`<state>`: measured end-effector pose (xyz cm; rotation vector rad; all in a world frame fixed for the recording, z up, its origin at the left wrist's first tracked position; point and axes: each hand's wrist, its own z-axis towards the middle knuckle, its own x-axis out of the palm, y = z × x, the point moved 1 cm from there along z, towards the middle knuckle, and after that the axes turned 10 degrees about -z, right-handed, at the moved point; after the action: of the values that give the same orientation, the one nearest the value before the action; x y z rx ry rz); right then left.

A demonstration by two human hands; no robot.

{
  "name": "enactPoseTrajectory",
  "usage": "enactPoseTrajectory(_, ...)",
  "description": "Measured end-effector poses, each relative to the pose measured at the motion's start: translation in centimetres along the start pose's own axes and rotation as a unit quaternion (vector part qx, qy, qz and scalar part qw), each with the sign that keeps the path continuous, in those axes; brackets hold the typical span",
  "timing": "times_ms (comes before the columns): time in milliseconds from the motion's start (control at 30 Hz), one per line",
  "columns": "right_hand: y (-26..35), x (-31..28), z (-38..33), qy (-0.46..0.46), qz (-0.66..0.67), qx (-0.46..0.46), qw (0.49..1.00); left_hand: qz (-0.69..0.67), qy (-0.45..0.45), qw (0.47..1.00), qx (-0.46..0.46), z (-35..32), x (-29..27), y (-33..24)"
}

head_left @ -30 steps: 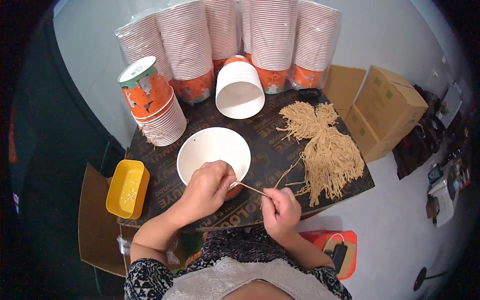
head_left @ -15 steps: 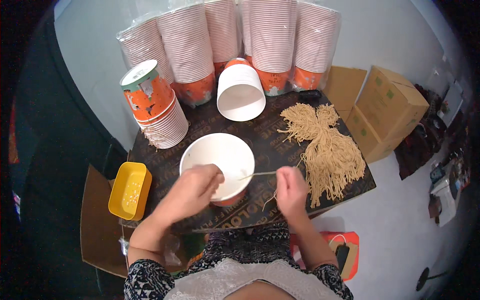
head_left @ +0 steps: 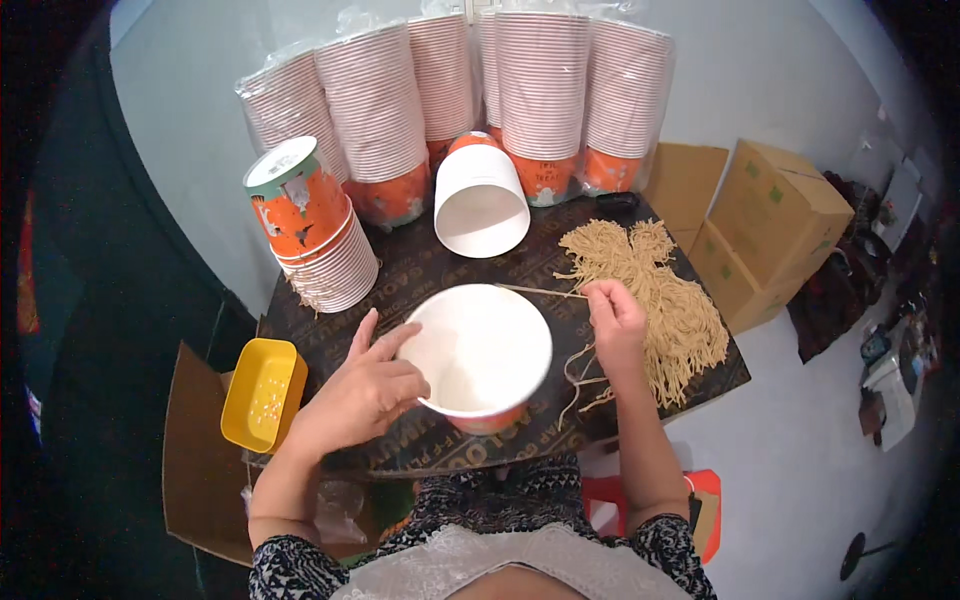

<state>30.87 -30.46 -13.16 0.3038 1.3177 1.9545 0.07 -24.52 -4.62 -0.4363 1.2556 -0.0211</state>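
A white-lined paper bucket with an orange outer wall stands upright in front of me, its mouth facing up. My left hand is at its left rim, fingers spread and touching the edge. Pinched in my right hand, to the right of the bucket, is a thin beige cord. One end of the cord reaches left to the bucket's far rim; whether it is fixed there I cannot tell. Loose strands dangle below that hand. Beside it lies a large bundle of beige cords.
Behind stand tall plastic-wrapped stacks of paper buckets. Several nested white buckets lie on their side before them. An upside-down stack of orange buckets is at left, near a yellow tub holding small white bits. Cardboard boxes stand at right.
The bucket has shifted right and slightly nearer to me. My left hand has come out from over its mouth to the rim, fingers spreading. My right hand has moved right and away with the cord.
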Motion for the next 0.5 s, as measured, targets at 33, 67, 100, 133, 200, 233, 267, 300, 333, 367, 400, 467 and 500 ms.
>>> enactPoseTrajectory(33, 1.0, -0.1, -0.1, 0.012, 0.043, 0.045, 0.998, -0.001, 0.0, 1.0, 0.0, 0.0, 0.2, -0.2)
enactPoseTrajectory(67, 1.7, -0.3, -0.4, 0.012, 0.042, 0.046, 0.998, 0.027, -0.014, 1.0, 0.003, -0.1, 0.3, -0.4)
enactPoseTrajectory(100, 2.3, -0.4, -0.7, 0.046, 0.123, 0.068, 0.989, 0.055, -0.027, 0.998, 0.006, -0.1, 0.5, -0.5)
enactPoseTrajectory(133, 2.7, -0.4, -1.1, 0.079, 0.203, 0.091, 0.972, 0.054, -0.027, 0.998, 0.006, 0.0, 1.0, -0.4)
enactPoseTrajectory(200, 3.4, 0.3, -1.9, 0.096, 0.277, 0.138, 0.946, 0.043, -0.088, 0.995, -0.008, 0.2, 2.3, 0.2)
enactPoseTrajectory(233, 3.5, 0.6, -2.4, 0.112, 0.349, 0.183, 0.912, 0.042, -0.086, 0.995, -0.008, 0.3, 2.8, 0.1)
enactPoseTrajectory(267, 3.3, 0.9, -2.8, 0.148, 0.398, 0.205, 0.882, 0.052, -0.094, 0.994, -0.013, 0.4, 3.2, 0.1)
enactPoseTrajectory(300, 3.3, 1.2, -3.2, 0.142, 0.428, 0.223, 0.864, 0.061, -0.102, 0.993, -0.018, 0.6, 3.4, -0.1)
enactPoseTrajectory(333, 3.5, 1.8, -3.7, 0.137, 0.457, 0.241, 0.845, 0.059, -0.1, 0.993, -0.018, 1.1, 3.9, -0.7)
enactPoseTrajectory(367, 3.5, 2.1, -4.0, 0.14, 0.49, 0.256, 0.821, 0.064, -0.177, 0.982, -0.004, 1.7, 3.9, -1.9)
enactPoseTrajectory(400, 3.3, 2.4, -4.4, 0.14, 0.49, 0.257, 0.821, 0.07, -0.254, 0.965, 0.009, 2.0, 4.0, -2.6)
enactPoseTrajectory(467, 3.0, 3.1, -5.2, 0.143, 0.569, 0.252, 0.769, 0.021, -0.283, 0.957, 0.063, 1.1, 5.5, -2.9)
enactPoseTrajectory(500, 2.9, 3.3, -5.7, 0.151, 0.59, 0.251, 0.752, 0.0, -0.288, 0.954, 0.083, 0.7, 6.3, -3.4)
